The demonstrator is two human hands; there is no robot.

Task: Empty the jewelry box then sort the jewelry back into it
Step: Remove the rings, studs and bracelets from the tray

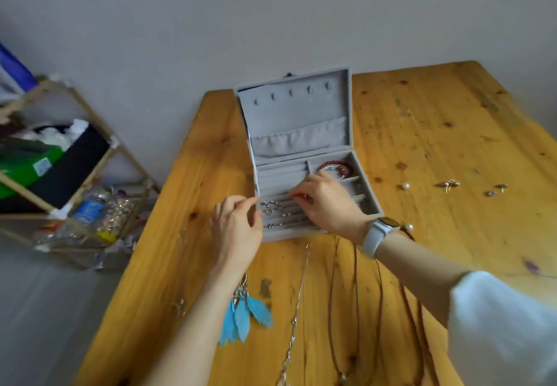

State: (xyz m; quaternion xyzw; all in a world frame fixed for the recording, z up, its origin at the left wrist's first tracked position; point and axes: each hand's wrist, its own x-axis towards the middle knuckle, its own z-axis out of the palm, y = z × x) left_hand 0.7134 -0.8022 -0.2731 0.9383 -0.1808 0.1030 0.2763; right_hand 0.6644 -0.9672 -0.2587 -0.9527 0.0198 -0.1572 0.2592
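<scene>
A grey velvet jewelry box [301, 105] lies open on the wooden table [437, 132], lid leaning back. Its ring rolls hold several silver rings [272, 208]; a red bead bracelet [336, 167] sits in the back right compartment. My left hand [236, 229] rests against the box's front left corner, fingers curled at its edge. My right hand [327, 201], with a white watch on the wrist, reaches over the ring rolls and pinches a small piece I cannot make out. Blue feather earrings [245, 313], a silver chain [297, 304] and brown cord necklaces [355, 295] lie in front of the box.
Small earrings and studs [449, 185] and a pearl [406, 186] lie on the table right of the box. A wooden shelf rack [63, 180] with bottles and boxes stands on the floor at left. A grey wall rises behind the table.
</scene>
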